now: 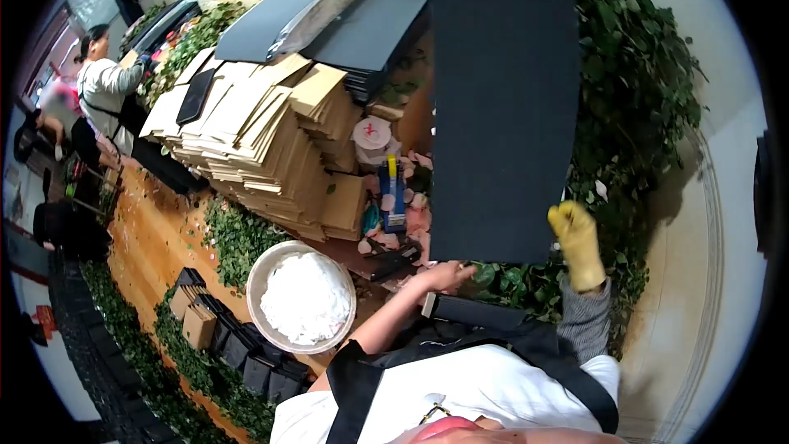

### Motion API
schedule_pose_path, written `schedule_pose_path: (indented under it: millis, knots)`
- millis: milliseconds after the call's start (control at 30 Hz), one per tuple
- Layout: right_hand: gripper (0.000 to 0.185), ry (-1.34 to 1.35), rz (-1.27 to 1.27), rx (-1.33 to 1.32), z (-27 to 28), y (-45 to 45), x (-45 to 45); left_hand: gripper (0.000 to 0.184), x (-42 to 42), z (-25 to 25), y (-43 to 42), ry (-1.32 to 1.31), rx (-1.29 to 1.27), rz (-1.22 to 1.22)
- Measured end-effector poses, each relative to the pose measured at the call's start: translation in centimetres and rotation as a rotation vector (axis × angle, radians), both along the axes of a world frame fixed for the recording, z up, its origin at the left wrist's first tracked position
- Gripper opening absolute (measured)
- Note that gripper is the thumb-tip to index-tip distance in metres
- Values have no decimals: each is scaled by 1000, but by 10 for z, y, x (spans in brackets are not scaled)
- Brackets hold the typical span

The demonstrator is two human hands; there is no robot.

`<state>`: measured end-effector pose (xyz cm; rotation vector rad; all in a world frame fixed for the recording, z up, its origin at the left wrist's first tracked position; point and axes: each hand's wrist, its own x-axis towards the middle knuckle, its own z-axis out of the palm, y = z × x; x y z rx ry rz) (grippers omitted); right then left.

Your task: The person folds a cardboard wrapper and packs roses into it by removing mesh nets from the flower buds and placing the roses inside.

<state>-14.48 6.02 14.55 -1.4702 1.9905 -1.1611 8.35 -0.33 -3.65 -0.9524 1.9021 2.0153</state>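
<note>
A large dark sheet fills the upper middle of the head view, its lower edge close to both hands. My left hand, bare, is just under that edge beside green leaves. Its fingers are drawn together, and what they hold, if anything, is hidden. My right hand wears a yellow glove and is curled at the sheet's lower right edge. A small pale bit shows above the glove, but I cannot make out what it grips. A dark box-like piece lies between my hands and my apron.
Stacked tan cardboard pieces stand at left, with a phone on top. Pink petals and a blue box lie beside them. A round tub holds white material. Leafy stems line the right; a person stands far left.
</note>
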Motion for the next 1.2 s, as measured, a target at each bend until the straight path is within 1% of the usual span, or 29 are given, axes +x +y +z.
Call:
schedule_pose_path:
  millis: [67, 100, 133, 200, 233, 267, 333, 367, 400, 467, 500, 533, 567, 600, 633, 667, 700, 733, 800, 833, 867, 900, 933, 967, 1033, 1067, 1133, 1167, 1200]
  knots:
    - [19, -187, -144, 60, -78, 49, -33, 54, 6, -78, -1, 302, -141, 149]
    - [18, -181, -203, 148, -115, 71, -45, 53, 8, -116, -1, 447, -225, 209]
    - [20, -251, -260, 303, -132, 86, -46, 55, 13, -98, 0, 464, -132, 344]
    - [21, -284, -255, 390, -184, 102, -50, 57, 21, -40, 16, 219, -136, 390]
    - [31, -220, -205, 470, -214, 103, -58, 57, 17, -65, 24, 374, -163, 464]
    - [34, -132, -202, 490, -220, 100, -54, 54, 16, -88, 30, 401, -318, 511]
    - [37, -21, -166, 658, -218, 85, -48, 50, 15, -83, 30, 102, -420, 313]
    - [37, 96, -149, 723, -209, 75, -44, 47, 12, -87, 35, 228, -359, 466]
    - [37, 215, -125, 788, -198, 70, -41, 46, 11, -78, 33, 165, -251, 474]
    - [38, 449, -54, 751, -195, 66, -44, 50, 9, -79, 30, 250, -353, 469]
    - [38, 458, -63, 702, -161, 59, -30, 62, 9, -81, 27, 164, -329, 471]
    - [36, 432, -12, 617, -135, 51, -17, 62, 9, -93, 26, 160, -327, 476]
    - [34, 336, 89, 457, -98, 46, 1, 68, 9, -113, 26, 226, -477, 498]
    - [30, 56, 235, 191, -92, 40, 11, 74, 9, -134, 28, 292, -623, 511]
    - [37, -151, 449, 145, -112, 31, 10, 78, 9, -153, 24, 378, -552, 515]
    - [51, 19, 622, 39, -130, 26, 9, 82, 9, -167, 20, 453, -468, 517]
    - [65, 321, 714, 28, -166, 18, 2, 86, 12, -153, 22, 352, -379, 522]
    - [76, 574, 779, 177, -202, 19, -3, 83, 11, -137, 23, 262, -405, 536]
    - [82, 755, 795, 162, -224, 26, 3, 77, 10, -115, 29, 234, -372, 586]
    - [82, 747, 776, 175, -222, 25, 4, 73, 9, -122, 32, 249, -331, 646]
    - [82, 737, 770, 269, -195, 20, 11, 60, 9, -110, 36, 295, -64, 728]
    - [82, 718, 767, 363, -182, 21, 16, 50, 11, -117, 39, 315, -89, 721]
    - [82, 704, 756, 370, -189, 23, 14, 39, 13, -125, 39, 337, -120, 717]
    - [82, 744, 757, 394, -199, 25, 14, 39, 13, -124, 40, 326, -120, 704]
    - [83, 814, 739, 408, -217, 29, 16, 26, 13, -123, 42, 209, -167, 753]
    - [83, 803, 731, 407, -216, 24, 17, 26, 17, -128, 37, 202, -171, 743]
    - [88, 717, 787, 571, -203, 12, 17, 35, 22, -145, 35, -53, -510, 563]
    - [94, 717, 851, 710, -189, 4, 19, 47, 21, -126, 37, -94, -540, 569]
    - [94, 711, 830, 722, -194, 4, 20, 49, 22, -129, 37, -137, -642, 529]
